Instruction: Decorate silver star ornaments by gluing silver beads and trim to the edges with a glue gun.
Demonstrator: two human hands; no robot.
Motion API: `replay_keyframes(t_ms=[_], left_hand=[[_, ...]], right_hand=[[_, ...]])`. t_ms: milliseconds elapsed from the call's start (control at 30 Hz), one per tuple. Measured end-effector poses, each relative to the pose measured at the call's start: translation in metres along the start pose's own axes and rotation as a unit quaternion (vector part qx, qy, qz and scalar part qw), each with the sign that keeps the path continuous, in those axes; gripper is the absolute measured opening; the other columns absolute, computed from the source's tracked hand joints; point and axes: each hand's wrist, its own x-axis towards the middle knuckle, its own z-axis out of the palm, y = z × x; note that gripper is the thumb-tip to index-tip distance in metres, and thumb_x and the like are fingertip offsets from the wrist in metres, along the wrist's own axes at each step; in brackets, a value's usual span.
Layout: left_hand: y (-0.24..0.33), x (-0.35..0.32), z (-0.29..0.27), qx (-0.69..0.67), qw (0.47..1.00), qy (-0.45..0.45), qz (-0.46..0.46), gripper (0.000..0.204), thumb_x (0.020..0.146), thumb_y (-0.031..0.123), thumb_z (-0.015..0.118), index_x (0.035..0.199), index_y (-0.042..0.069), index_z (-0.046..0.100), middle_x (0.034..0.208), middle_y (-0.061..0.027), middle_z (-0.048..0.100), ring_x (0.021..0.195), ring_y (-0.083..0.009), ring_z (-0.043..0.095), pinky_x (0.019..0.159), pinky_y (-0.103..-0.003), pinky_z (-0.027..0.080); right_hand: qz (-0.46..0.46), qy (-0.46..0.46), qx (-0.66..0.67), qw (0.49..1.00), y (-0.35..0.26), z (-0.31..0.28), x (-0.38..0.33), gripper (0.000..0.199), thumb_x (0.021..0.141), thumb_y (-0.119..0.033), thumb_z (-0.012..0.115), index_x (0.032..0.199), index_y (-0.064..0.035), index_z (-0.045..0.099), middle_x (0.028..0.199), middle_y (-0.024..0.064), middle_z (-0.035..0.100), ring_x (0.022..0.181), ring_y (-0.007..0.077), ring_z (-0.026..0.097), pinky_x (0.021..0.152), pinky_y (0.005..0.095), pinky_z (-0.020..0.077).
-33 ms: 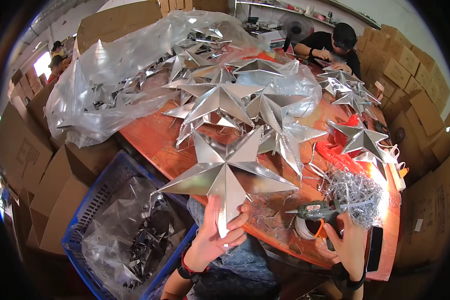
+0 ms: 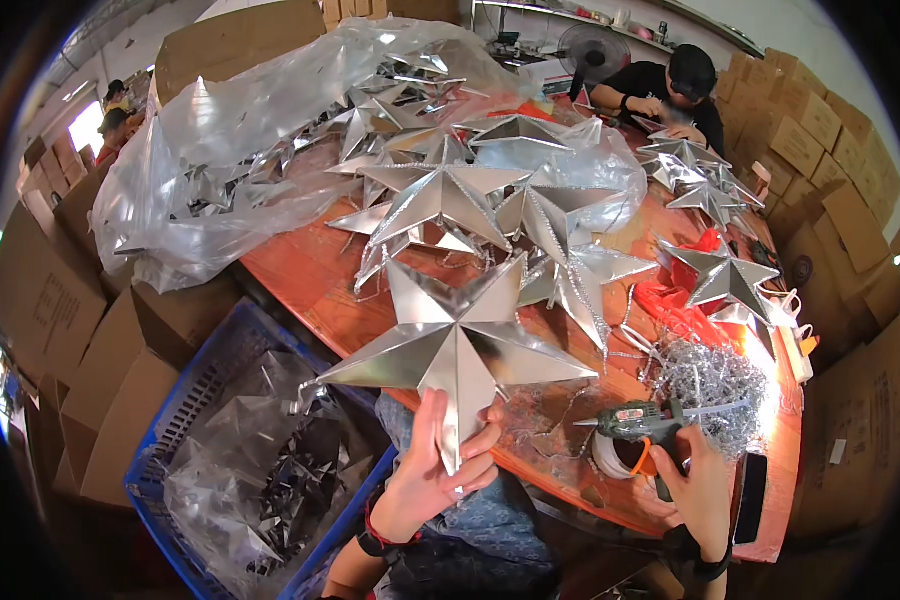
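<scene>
My left hand (image 2: 440,480) grips the lower point of a shiny silver five-pointed star (image 2: 457,345), fingers round both sides of that point. The star is held up over the table's near edge, its raised face toward me. My right hand (image 2: 700,490) is closed round the handle of a dark green hot glue gun (image 2: 628,416) with an orange trigger. Its nozzle faces left, and a pale glue stick pokes out at the back. Just behind the gun lies a tangle of silver tinsel cord (image 2: 708,388). Several finished-looking stars (image 2: 440,195) edged with beaded trim are piled beyond the held one.
A blue plastic crate (image 2: 160,465) with wrapped silver stars stands left of my legs. On the reddish table (image 2: 305,290) lie a big clear plastic bag (image 2: 170,190), red film (image 2: 660,310) and a dark phone (image 2: 749,497). Across it a co-worker (image 2: 710,110) handles stars. Cartons (image 2: 850,400) line the sides.
The held star has shifted very slightly to the right with my left hand. My right hand and the glue gun look the same.
</scene>
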Motion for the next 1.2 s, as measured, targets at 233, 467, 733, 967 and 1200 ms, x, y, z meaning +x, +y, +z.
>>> replay_keyframes(t_ms=[233,467,733,967,1200], left_hand=[[-0.003,-0.002,-0.008,0.026,0.999,0.023,0.002,0.08,0.086,0.066,0.022,0.126,-0.002,0.035,0.088,-0.0061,0.05,0.071,-0.0179,0.053,0.066,-0.029,0.041],[-0.017,-0.048,-0.025,0.368,0.929,-0.029,0.03,0.066,0.091,0.052,0.033,0.124,-0.005,0.041,0.105,-0.0126,0.054,0.093,-0.0207,0.055,0.084,-0.031,0.04],[-0.036,-0.066,-0.013,0.437,0.882,0.108,0.141,0.017,0.093,0.01,0.044,0.099,-0.002,0.055,0.084,-0.0077,0.063,0.079,-0.014,0.058,0.076,-0.026,0.042],[-0.039,-0.065,-0.018,0.531,0.814,0.093,0.214,0.013,0.085,0.001,0.053,0.098,0.001,0.056,0.074,-0.0037,0.064,0.07,-0.0158,0.054,0.069,-0.027,0.04],[-0.038,-0.063,-0.02,0.556,0.794,0.084,0.23,0.016,0.083,-0.001,0.055,0.098,0.001,0.055,0.074,-0.004,0.063,0.069,-0.0177,0.054,0.069,-0.029,0.04]], right_hand=[[-0.107,0.073,-0.009,0.992,0.019,0.007,-0.009,0.027,0.082,-0.015,0.061,0.1,0.0023,0.05,0.082,0.0087,0.052,0.067,0.0176,0.047,0.061,0.0282,0.0388],[0.112,0.043,0.467,0.876,0.002,-0.013,-0.03,0.04,0.074,-0.005,0.06,0.109,0.004,0.043,0.081,0.0087,0.054,0.065,0.0136,0.054,0.058,0.0277,0.0467],[0.105,-0.035,0.513,0.851,-0.003,0.047,-0.047,0.038,0.06,-0.01,0.078,0.09,0.0037,0.058,0.074,0.0097,0.062,0.067,0.0168,0.062,0.061,0.03,0.0471],[-0.086,-0.121,0.336,0.93,-0.026,0.028,-0.024,0.041,0.063,-0.009,0.078,0.097,0.0033,0.057,0.094,0.0128,0.062,0.077,0.0202,0.063,0.068,0.029,0.0483],[-0.106,-0.108,0.384,0.911,-0.034,0.027,-0.016,0.036,0.075,-0.008,0.065,0.11,-0.003,0.056,0.099,0.014,0.06,0.075,0.0218,0.061,0.061,0.028,0.0462]])
